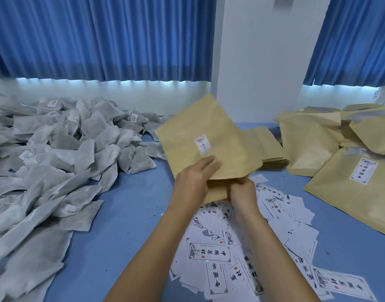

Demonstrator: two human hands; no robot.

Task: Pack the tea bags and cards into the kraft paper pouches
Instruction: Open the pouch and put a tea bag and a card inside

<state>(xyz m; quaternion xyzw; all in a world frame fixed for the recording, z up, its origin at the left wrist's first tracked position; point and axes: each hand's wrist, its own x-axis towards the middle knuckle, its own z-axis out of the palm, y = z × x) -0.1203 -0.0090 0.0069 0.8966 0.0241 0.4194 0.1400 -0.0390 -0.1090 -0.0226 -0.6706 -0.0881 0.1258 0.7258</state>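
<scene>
While the left hand (192, 182) and right hand (241, 192) each gripped its near edge, the kraft paper pouch (204, 131) looked light, flimsy and easily creased, so it was best held there.

Views: one. Head camera, wide-angle, worn on the person's head. Facing: forward and down across the blue surface (126, 214). Range: close; both forearms (143, 258) enter from the lower edge, left hand (192, 182) and right hand (243, 192) meeting at frame centre on a kraft paper pouch (204, 136). Far limit: blue curtains (100, 35) and white pillar (259, 62) behind the surface. Left edge of frame: blurred.
</scene>
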